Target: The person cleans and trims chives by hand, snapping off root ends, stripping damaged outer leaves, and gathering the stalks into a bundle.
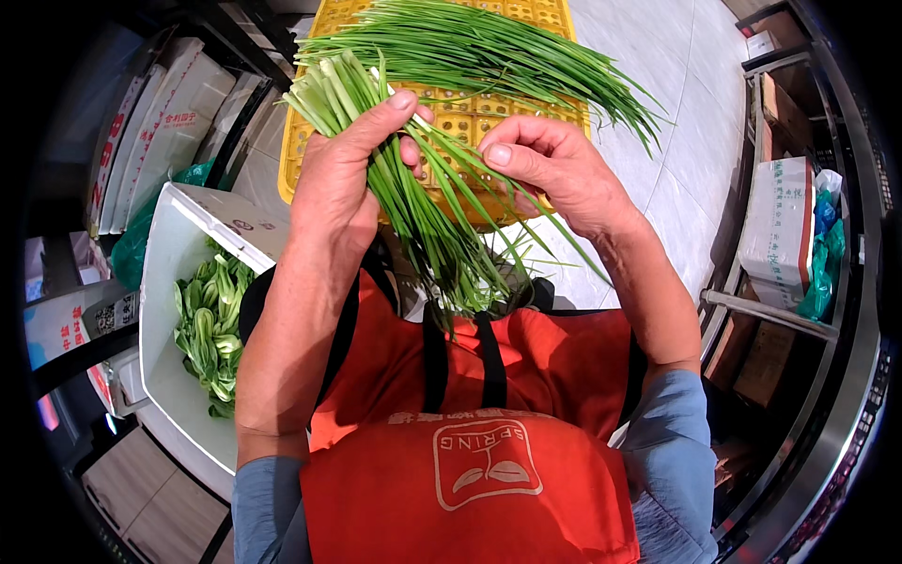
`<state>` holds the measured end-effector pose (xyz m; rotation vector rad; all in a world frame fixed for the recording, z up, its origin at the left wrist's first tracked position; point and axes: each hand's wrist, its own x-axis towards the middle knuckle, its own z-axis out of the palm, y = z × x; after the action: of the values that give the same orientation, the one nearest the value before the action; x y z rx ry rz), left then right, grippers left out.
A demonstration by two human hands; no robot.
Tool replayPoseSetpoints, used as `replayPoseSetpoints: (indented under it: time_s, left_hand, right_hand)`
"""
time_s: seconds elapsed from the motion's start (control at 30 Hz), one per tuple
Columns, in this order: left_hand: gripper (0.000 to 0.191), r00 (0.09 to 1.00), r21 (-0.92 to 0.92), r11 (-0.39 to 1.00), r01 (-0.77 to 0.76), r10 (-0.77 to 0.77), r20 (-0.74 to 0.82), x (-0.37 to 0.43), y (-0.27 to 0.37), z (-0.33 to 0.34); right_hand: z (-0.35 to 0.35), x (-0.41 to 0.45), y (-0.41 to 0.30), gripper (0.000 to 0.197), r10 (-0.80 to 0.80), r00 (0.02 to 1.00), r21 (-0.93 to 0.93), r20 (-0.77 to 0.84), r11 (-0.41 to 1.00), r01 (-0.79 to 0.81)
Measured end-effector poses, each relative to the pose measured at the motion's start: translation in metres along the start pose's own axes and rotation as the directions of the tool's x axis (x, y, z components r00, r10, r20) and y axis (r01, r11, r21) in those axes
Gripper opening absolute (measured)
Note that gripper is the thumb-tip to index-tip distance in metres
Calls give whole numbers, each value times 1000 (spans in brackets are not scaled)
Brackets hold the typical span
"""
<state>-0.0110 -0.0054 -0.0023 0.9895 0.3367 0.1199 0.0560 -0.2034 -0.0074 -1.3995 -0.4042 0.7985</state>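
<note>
My left hand (352,155) is closed around a bunch of long green leafy stalks, likely Chinese chives (423,218), with the pale cut ends up past the thumb and the dark tips hanging over my lap. Thumb and fingers of my right hand (542,166) pinch a few blades at the bunch's right side. Beyond both hands, a larger pile of the same greens (479,60) lies across an upturned-looking yellow plastic crate (289,166). The lower tips of the held bunch hang above loose bits near the floor.
At the left, a white foam box (158,282) holds bok choy (215,324). Flattened cartons (165,127) and a green plastic bag (134,247) stand behind it. Metal shelving (768,314) with a white carton (775,225) lines the right side. Grey floor tiles (676,197) show beyond the crate.
</note>
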Motion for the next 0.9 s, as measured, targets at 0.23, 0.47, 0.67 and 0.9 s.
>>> replayPoseSetpoints:
  time_s: [0.23,0.47,0.67,0.9]
  left_hand:
    - [21,1000,-2,1000,30,-30,-6,1,-1,-2]
    - [21,998,-2,999,53,-53,-27,2,-1,-3]
    - [20,998,-2,999,53,-53,-27,1,0,-1]
    - [19,999,25,998,51,-50,-20,1,-1,-1]
  right_hand:
    - [-4,0,5,21,104,990,95,94,989,-113]
    - [-6,1,3,18,168,969,245,180,947,-209]
    - [-9,-1,3,18,187,951,260,245,933,-250]
    - [-10,-3,-3,20,256,873,225,416,901,-371]
